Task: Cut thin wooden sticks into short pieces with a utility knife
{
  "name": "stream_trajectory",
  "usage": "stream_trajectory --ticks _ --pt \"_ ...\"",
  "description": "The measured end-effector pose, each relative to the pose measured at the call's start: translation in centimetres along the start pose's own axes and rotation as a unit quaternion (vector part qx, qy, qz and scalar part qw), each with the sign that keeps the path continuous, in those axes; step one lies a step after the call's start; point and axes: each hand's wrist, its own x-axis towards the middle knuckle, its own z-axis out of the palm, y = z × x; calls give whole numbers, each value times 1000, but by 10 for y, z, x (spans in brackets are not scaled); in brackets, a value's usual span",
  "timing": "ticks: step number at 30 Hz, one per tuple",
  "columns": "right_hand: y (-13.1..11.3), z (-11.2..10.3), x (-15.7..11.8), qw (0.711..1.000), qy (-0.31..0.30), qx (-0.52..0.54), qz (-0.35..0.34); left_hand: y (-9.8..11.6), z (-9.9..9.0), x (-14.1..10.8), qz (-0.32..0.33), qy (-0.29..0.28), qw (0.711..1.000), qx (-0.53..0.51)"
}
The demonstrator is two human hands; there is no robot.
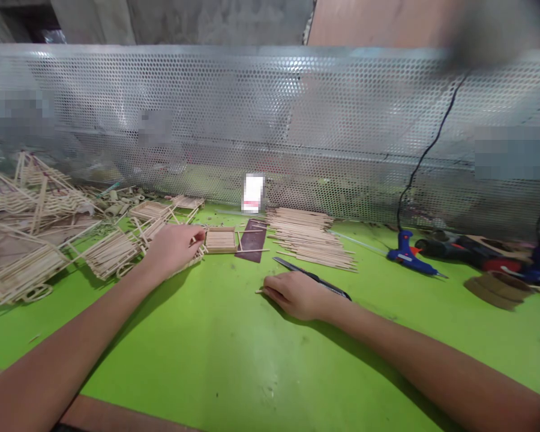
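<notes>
My left hand (175, 247) is closed, its thumb and fingertips together beside the left end of a small cart made of thin wooden sticks (221, 239). What lies between those fingers is hidden, and more stick work shows beneath the hand. My right hand (294, 294) rests low over the green table, fingers closed on a short wooden stick (258, 291) whose pale tip pokes out to the left. Just behind that hand lies a utility knife (315, 277) with its blade out. A dark flat plate (252, 241) sits under the cart's two long handles.
Loose thin sticks (312, 237) are piled behind the knife. More stick carts (110, 252) and triangular stick frames (40, 186) crowd the left. To the right are a blue glue gun (411, 257) with a hanging cord and a brown tape roll (497, 289). A perforated metal screen (216, 114) closes the back.
</notes>
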Motion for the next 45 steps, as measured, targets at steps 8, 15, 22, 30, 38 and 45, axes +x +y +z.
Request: stream_trajectory --ticks 8,15,22,30,38,45 --pt "-1 -1 0 1000 -3 -3 5 -8 12 4 -7 -17 1000 -23" --pt "0 0 0 1000 -5 -7 4 -8 11 4 -20 -36 998 -37" --pt "-1 -1 0 1000 -10 -7 7 -10 13 4 -33 -62 997 -37" --pt "-2 -2 0 1000 -9 -5 9 -8 2 3 -56 -64 996 -17" --pt "-1 -1 0 1000 -7 -11 7 -13 2 5 -63 -80 995 8" --pt "-1 -1 0 1000 -9 -8 9 -13 1 5 -62 -84 994 21"
